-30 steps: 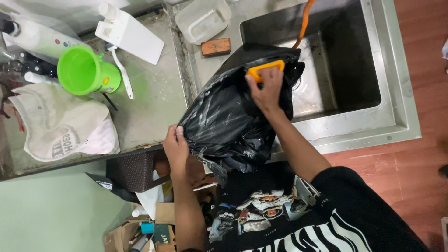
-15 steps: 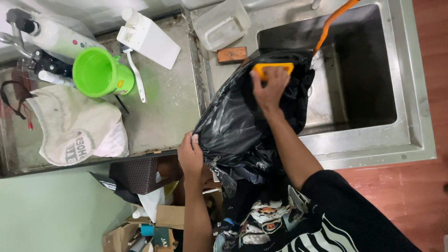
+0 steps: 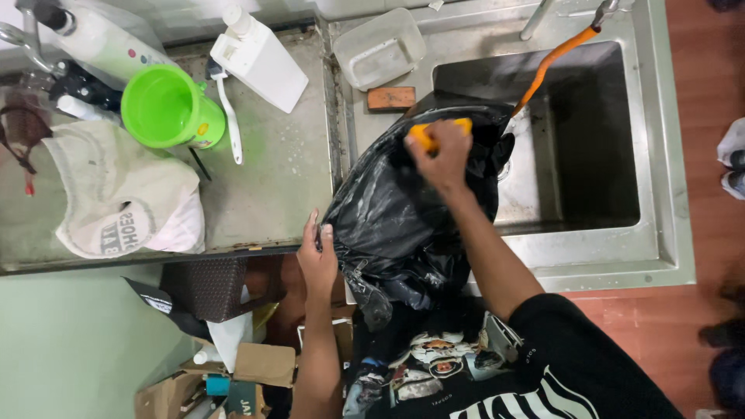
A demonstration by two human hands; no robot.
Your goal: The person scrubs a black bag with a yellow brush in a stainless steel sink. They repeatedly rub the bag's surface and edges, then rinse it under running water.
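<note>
Right hand [image 3: 444, 159] clamps yellow sponge [image 3: 434, 129] against black plastic bag [image 3: 403, 225] draped over sink [image 3: 660, 233] edge; left hand [image 3: 318, 260] pinches bag's near side. Scrubbing apparently midway.

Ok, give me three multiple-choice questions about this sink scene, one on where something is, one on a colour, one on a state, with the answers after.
1. Where does the black bag lie?
A. Over the front edge of the sink
B. On the floor
C. Inside the green cup

2. What colour is the cup on the counter?
A. Red
B. Green
C. Blue

3. What is the right hand doing?
A. Hanging free
B. Holding the white bottle
C. Pressing a yellow scrubber on the bag

Answers:
1. A, the bag drapes across the basin's near rim, with the left hand at its edge.
2. B, it is bright green.
3. C, the fingers cover the yellow piece on the bag.
</note>
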